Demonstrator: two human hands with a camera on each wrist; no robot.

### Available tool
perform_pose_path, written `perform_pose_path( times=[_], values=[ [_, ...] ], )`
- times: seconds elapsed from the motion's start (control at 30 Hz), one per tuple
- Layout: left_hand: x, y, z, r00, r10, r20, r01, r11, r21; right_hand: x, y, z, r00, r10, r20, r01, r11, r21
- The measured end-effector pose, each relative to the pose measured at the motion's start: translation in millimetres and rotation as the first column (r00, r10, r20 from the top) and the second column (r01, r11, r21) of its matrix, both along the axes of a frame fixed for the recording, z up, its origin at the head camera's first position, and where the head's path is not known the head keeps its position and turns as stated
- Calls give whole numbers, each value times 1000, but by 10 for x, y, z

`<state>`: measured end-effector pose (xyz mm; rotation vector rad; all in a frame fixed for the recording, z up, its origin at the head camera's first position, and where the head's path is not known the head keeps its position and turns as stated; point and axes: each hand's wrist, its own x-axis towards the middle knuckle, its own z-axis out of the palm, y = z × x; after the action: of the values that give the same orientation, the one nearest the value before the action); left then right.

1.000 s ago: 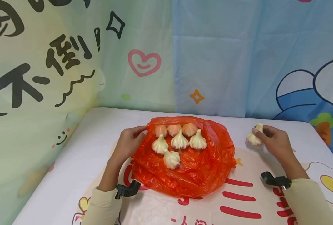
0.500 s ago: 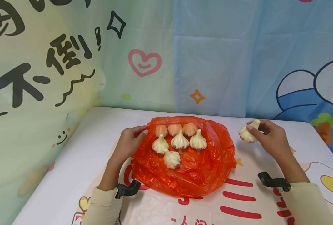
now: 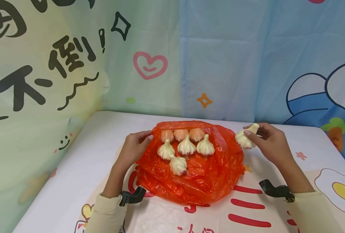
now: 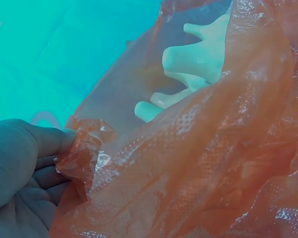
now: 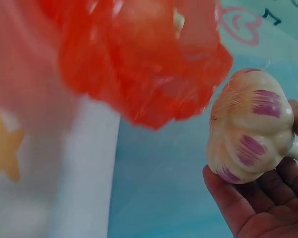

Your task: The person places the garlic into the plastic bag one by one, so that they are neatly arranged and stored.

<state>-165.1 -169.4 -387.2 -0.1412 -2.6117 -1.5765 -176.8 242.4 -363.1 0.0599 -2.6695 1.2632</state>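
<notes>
A thin red plastic bag (image 3: 210,181) lies spread on the table in the head view. Several white garlic bulbs (image 3: 186,145) rest in its opening, the back ones seen through the red film. At the bag's left edge, my left hand (image 3: 134,147) pinches the crumpled film (image 4: 84,158) between thumb and fingers. My right hand (image 3: 272,142) holds one garlic bulb (image 3: 245,139) beside the bag's upper right edge. Purple streaks and root hairs show on this bulb (image 5: 253,129) in the right wrist view. Part of the right hand is outside that view.
The white table (image 3: 114,124) has a printed mat (image 3: 161,216) under the bag. Behind the table hangs a patterned cloth (image 3: 219,64), and another printed cloth (image 3: 44,129) runs along the left side. Each wrist carries a black camera mount (image 3: 277,189).
My right hand has moved left with the garlic bulb, from the table's right part up to the bag's edge. The left hand and the bag have stayed in place.
</notes>
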Motion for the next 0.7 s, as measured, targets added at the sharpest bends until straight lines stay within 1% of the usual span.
perform_pose_path(
  times=[0.1, 0.23, 0.53, 0.7],
  values=[
    [0, -3, -1, 1000, 3, 5, -3, 1000, 0, 23, -87, 24, 999, 44, -9, -44, 999, -26],
    [1, -6, 0, 1000, -4, 6, 4, 1000, 0, 30, -179, 33, 995, 96, -22, -96, 995, -36],
    [8, -1, 16, 1000, -4, -21, 4, 1000, -20, 30, -381, 1, 983, 186, 13, -185, 981, -52],
    [6, -1, 22, 1000, -9, -28, 8, 1000, -23, 49, -500, 15, 971, 237, 38, -232, 967, -103]
  ],
)
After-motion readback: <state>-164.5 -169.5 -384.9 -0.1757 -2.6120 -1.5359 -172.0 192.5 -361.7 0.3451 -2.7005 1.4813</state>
